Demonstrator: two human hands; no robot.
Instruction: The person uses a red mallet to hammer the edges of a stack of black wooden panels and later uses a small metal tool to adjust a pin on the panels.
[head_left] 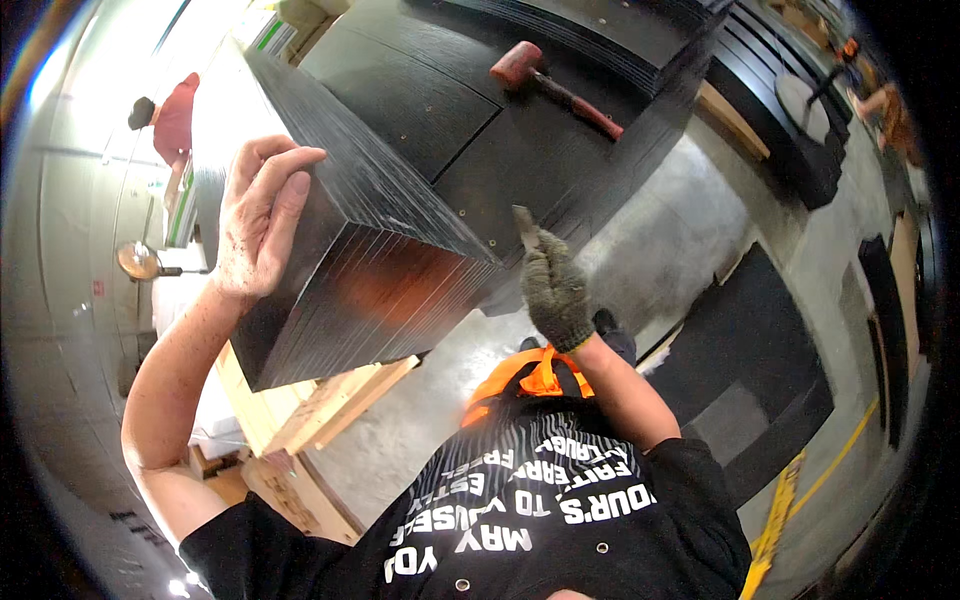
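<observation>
A thick stack of thin black panels (pixel 420 300) stands in front of me, its many edges showing as fine lines and an orange glow on its near end. My left hand (pixel 262 215), bare and flecked with dark specks, rests at the stack's upper left edge with its fingers bent but apart, holding nothing I can see. In a grey-green knit glove, my right hand (pixel 555 290) is closed around a short flat blade-like tool (pixel 525 226). The tool's tip points up and away, near the stack's right corner; its handle is hidden in the glove.
A red-headed mallet (pixel 518 66) lies on dark boards (pixel 400 95) beyond the stack. Pale timber (pixel 335 405) sits under the stack's near end. Black sheets (pixel 750 360) lie on the concrete floor to the right, near yellow tape (pixel 775 520). A person in red (pixel 176 120) is far left.
</observation>
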